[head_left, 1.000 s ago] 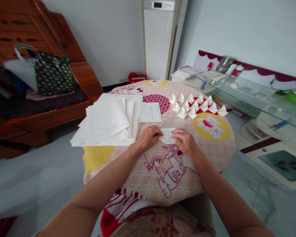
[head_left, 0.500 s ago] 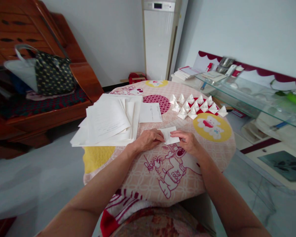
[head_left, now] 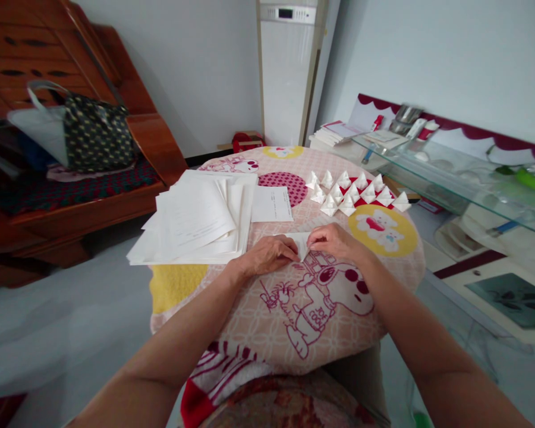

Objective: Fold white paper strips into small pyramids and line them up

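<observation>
A small piece of white paper (head_left: 300, 242) lies on the table between my hands, with a corner now folded over at its right side. My left hand (head_left: 274, 252) has its fingers closed on the paper's left part. On the right edge, my right hand (head_left: 332, 240) pinches the fold, its fingertips close to the left ones. Several folded white paper boats (head_left: 348, 193) stand in rows beyond my right hand. Past my left hand lies a stack of white sheets (head_left: 191, 223), with a smaller printed sheet (head_left: 271, 204) beside it.
The round table wears a pink cartoon tablecloth (head_left: 258, 321). To the right is a glass shelf (head_left: 450, 181) holding cups and metal tins. A wooden bench (head_left: 156, 142) with a dotted bag (head_left: 98, 134) stands at the left. Behind the table is a tall white cabinet unit (head_left: 288, 77).
My right hand has moved slightly left and up, bringing the paper's right side over. The paper looks narrower and pointed at the bottom. My left hand stays nearly in place.
</observation>
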`<action>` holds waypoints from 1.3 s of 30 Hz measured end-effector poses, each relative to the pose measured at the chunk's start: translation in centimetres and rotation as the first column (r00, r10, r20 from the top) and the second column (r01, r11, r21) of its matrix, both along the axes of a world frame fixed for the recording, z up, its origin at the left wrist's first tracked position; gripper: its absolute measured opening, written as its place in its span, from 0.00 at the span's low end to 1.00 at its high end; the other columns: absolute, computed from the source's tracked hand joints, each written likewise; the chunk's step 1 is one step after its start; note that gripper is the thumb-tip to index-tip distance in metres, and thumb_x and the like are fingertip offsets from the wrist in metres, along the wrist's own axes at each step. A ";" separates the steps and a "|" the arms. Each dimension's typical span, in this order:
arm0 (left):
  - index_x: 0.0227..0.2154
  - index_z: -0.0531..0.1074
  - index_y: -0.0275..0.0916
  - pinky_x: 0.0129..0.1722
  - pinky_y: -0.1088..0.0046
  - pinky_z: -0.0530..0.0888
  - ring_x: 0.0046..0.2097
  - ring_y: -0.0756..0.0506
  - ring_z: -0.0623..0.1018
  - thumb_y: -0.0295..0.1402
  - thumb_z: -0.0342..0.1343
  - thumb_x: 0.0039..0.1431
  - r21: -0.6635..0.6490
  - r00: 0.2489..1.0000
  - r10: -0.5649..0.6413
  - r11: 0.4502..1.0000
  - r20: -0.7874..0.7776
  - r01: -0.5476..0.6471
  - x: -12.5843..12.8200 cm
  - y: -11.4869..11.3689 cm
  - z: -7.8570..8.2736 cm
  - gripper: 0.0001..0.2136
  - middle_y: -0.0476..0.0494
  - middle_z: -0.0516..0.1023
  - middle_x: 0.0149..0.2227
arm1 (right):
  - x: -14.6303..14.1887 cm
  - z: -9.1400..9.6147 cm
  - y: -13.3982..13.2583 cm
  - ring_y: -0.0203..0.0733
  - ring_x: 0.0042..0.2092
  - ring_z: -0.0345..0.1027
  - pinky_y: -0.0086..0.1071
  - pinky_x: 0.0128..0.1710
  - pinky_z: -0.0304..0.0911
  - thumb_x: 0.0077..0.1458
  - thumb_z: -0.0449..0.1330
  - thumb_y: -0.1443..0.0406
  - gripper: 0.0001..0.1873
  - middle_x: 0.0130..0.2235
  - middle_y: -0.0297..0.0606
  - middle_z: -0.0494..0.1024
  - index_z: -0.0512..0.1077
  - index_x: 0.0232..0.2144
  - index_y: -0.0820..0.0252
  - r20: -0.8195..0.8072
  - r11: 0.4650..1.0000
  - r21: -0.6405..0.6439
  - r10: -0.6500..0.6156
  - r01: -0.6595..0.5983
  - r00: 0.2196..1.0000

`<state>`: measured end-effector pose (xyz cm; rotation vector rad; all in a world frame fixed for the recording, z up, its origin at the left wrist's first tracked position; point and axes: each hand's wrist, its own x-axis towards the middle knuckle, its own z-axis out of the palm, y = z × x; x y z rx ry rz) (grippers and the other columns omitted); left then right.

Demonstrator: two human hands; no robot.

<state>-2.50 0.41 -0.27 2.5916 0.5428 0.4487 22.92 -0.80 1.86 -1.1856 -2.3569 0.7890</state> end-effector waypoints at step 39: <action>0.46 0.83 0.49 0.47 0.72 0.75 0.45 0.47 0.81 0.23 0.57 0.62 0.027 0.999 -0.035 0.999 -0.019 0.036 -0.1 -0.3 0.3 0.16 0.46 0.82 0.46 | -2.2 -3.3 1.2 0.37 0.29 0.67 0.30 0.30 0.53 0.57 0.64 0.69 0.07 0.26 0.35 0.78 0.81 0.28 0.61 0.035 0.960 0.133 -0.253 0.247 0.967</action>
